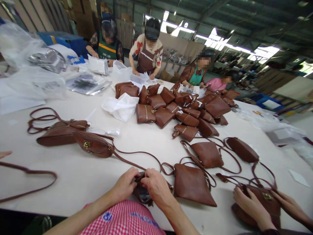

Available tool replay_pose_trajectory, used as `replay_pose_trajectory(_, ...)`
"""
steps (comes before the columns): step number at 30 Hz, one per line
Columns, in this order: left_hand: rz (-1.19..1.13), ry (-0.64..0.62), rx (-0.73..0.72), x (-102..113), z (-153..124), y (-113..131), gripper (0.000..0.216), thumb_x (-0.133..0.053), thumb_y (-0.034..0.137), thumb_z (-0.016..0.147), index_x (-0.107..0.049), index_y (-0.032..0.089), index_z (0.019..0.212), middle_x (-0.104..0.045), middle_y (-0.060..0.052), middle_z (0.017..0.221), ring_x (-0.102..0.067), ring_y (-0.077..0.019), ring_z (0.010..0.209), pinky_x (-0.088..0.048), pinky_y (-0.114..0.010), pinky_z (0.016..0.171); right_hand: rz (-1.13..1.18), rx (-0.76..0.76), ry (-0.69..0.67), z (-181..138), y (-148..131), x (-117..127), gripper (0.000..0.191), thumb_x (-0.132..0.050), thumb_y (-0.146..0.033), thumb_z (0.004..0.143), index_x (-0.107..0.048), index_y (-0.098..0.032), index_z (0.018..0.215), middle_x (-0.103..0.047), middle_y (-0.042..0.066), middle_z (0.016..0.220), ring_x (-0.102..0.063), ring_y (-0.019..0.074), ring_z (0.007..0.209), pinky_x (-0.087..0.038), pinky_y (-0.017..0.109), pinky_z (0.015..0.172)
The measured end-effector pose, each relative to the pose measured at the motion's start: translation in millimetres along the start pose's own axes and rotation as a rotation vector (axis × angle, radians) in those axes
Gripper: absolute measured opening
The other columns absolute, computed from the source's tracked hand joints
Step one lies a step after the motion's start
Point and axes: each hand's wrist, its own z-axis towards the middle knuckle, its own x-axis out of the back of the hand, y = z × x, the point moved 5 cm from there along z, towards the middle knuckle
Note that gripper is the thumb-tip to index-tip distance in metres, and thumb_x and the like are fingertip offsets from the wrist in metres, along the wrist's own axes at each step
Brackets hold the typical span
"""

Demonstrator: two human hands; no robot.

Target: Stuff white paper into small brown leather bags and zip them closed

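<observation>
A person in a red-and-white checked garment (pixel 124 220) is at the near edge of a long white table (pixel 75 179). At the edge, directly in front of the person, is a small brown bag (pixel 143 195) with its mouth parted and a dark inside showing. The left hand (pixel 124 184) pinches the left of the rim, fingers closed on it. The right hand (pixel 156 186) is beside it, fingers bent and gripping the rim; some fingertips are hidden.

Just right of the hands lies a flat brown bag (pixel 192 182) with a thin strap. Farther left, 2 brown bags, 1 with a gold clasp (pixel 86 144), lie side by side. A heap of brown bags (pixel 166 114) fills the table's middle, near a crumpled white wrapper (pixel 121 107). At right, a co-worker's hands (pixel 251 205) touch a clasped bag (pixel 267 202). Across the table are 4 people.
</observation>
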Motion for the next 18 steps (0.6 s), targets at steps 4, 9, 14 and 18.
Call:
replay_pose_trajectory(4, -0.014, 0.017, -0.036, 0.1, 0.0, 2.5, 0.012, -0.045, 0.011, 0.065, -0.050, 0.020, 0.072, -0.050, -0.001, 0.077, -0.048, -0.0203, 0.078, -0.038, -0.031, 0.071, 0.102, 0.032, -0.013, 2.6, -2.3, -1.0, 0.004, -0.067, -0.023, 0.086, -0.070, -0.024, 0.087, -0.068, 0.001, 0.081, -0.060, 0.0181, 0.080, -0.038, 0.028, 0.068)
replay_pose_trajectory(9, -0.089, -0.008, -0.032, -0.9, -0.3, 0.9, 0.019, -0.045, 0.011, 0.063, -0.056, 0.018, 0.077, -0.053, -0.001, 0.078, -0.049, -0.0197, 0.080, -0.041, -0.031, 0.073, 0.195, -0.075, 0.014, 6.5, 5.7, -3.0, 0.008, -0.071, -0.028, 0.083, -0.065, -0.024, 0.087, -0.072, -0.002, 0.081, -0.064, 0.0166, 0.076, -0.037, 0.025, 0.062)
replay_pose_trajectory(14, -0.303, -0.125, 0.094, -4.4, -1.7, -4.6, 0.016, -0.054, 0.028, 0.074, -0.058, 0.017, 0.085, -0.054, -0.001, 0.083, -0.052, -0.0197, 0.078, -0.045, -0.026, 0.058, 0.205, -0.061, 0.024, 9.4, 4.4, -0.9, 0.003, -0.066, -0.024, 0.085, -0.064, -0.023, 0.086, -0.072, -0.001, 0.079, -0.065, 0.0169, 0.072, -0.037, 0.024, 0.061)
replay_pose_trajectory(18, -0.350, -0.088, 0.096, -3.3, 1.7, -9.7, 0.027, -0.060, 0.042, 0.077, -0.058, 0.018, 0.089, -0.055, -0.001, 0.083, -0.052, -0.0195, 0.078, -0.045, -0.023, 0.052, 0.209, -0.059, 0.057, 12.2, 2.4, -2.8, 0.007, -0.060, -0.020, 0.088, -0.064, -0.022, 0.093, -0.073, 0.001, 0.083, -0.066, 0.0179, 0.075, -0.041, 0.024, 0.063)
